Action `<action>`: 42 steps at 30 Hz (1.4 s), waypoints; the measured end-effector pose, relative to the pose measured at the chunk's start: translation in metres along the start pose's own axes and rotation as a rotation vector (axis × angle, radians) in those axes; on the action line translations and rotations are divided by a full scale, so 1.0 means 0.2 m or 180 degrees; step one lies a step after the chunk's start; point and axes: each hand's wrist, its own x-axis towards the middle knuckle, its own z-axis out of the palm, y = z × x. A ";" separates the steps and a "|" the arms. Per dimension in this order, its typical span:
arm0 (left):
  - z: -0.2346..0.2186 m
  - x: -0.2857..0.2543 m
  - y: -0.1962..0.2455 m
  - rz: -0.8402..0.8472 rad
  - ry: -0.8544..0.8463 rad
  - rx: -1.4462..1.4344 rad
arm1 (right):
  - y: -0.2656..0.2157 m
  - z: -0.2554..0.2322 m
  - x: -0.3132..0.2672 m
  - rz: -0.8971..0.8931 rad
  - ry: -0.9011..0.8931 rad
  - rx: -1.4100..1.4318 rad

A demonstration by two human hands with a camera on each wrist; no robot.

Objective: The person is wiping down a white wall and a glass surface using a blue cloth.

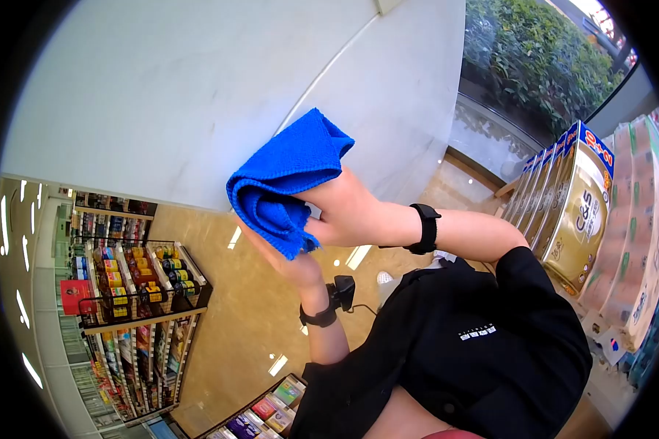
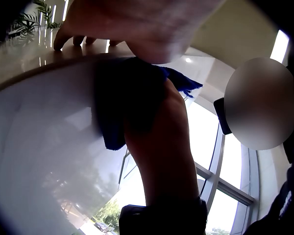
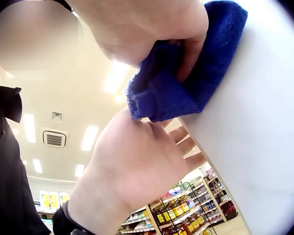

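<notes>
My right hand (image 1: 351, 212) grips a folded blue cloth (image 1: 289, 164) against a large glossy white surface (image 1: 161, 95), near its lower edge. In the right wrist view, the fingers (image 3: 188, 58) are curled into the bunched cloth. Just below it, my left hand (image 1: 296, 267) lies at the edge of the white surface, partly covered by the hanging cloth. Its fingers (image 3: 186, 145) reach to that edge, as the right wrist view shows. Both wrists wear dark straps.
Store shelves with bottles (image 1: 143, 274) stand on the left beyond the edge. Stacked gold cartons (image 1: 578, 212) and pink wrapped packs (image 1: 626, 227) line the right side. A low rack of colourful packs (image 1: 263, 413) sits at the bottom. Windows (image 2: 235, 171) show in the left wrist view.
</notes>
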 end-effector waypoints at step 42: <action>-0.44 0.13 -0.09 -0.0644 -0.1817 -0.0630 | -0.04 0.49 -0.31 0.0556 0.1821 -0.1653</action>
